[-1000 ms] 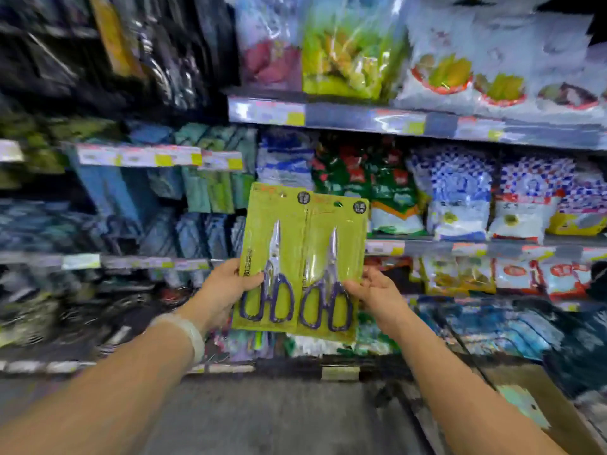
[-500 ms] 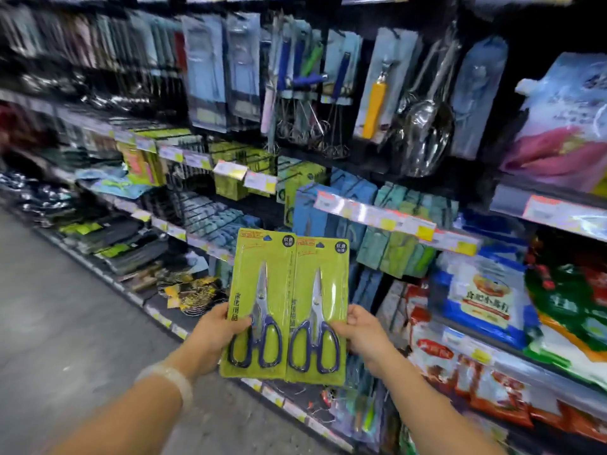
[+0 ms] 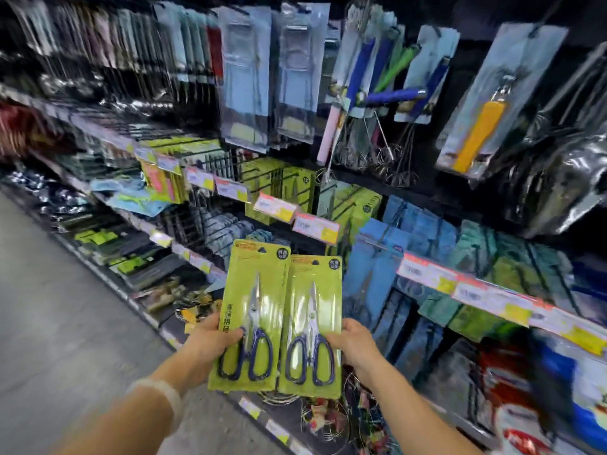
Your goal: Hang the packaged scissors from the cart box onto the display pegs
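- I count two packaged scissors: the left scissors pack (image 3: 251, 310) and the right scissors pack (image 3: 312, 326), both yellow-green cards with dark blue handles, held upright side by side with their inner edges touching or slightly overlapping.
- I count two hands: my left hand (image 3: 210, 344) grips the left pack at its lower left edge, thumb across the front near the handles; my right hand (image 3: 356, 346) grips the right pack at its lower right edge, thumb on the front.
- A pale wristband (image 3: 161, 394) sits on my left forearm.
- Against half a second ago, the view has swung closer to the display; the hanging whisks (image 3: 371, 136) and the yellow-handled tool (image 3: 478, 133) now loom larger at 1 o'clock, and the two packs sit lower in the view.
- Both grips are as they were, one pack per hand.
- Each pack rises from its hand toward 12 o'clock, hang holes uppermost.
- Matching green cards (image 3: 289, 192) hang on the pegs at 12 o'clock beyond the packs, well apart from them.
- Price tags (image 3: 315, 226) line the peg rail just above the packs.
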Available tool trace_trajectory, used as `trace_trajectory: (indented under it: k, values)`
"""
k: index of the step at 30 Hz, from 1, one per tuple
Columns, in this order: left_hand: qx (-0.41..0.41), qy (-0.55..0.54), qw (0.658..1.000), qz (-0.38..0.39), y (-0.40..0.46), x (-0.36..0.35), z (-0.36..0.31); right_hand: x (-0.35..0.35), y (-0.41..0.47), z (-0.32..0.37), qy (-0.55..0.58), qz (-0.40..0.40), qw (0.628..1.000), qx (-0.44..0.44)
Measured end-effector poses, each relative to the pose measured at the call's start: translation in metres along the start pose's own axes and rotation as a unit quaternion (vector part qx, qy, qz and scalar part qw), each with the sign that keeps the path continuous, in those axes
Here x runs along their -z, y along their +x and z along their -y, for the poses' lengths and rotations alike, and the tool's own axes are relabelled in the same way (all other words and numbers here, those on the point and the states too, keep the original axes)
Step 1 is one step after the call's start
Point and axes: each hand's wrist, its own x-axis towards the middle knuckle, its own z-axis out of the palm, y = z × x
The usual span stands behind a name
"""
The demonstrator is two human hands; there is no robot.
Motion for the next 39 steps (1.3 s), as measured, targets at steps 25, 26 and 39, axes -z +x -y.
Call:
trace_trajectory:
  k: [25, 26, 39]
  values:
    - [0.058, 0.159, 0.964, 0.205, 0.156, 0.07, -0.046, -0.054, 0.087, 0.013, 0.101, -0.177, 0.978, -0.053]
    - [0.059, 0.16, 0.963, 0.209, 0.157, 0.07, -0.046, -0.06, 0.079, 0.022, 0.096, -0.177, 0.978, -0.056]
    - [0.048, 0.182, 0.958, 0.217, 0.161, 0.061, -0.046, -0.059, 0.089, 0.048, 0.016, -0.323, 0.942, -0.087]
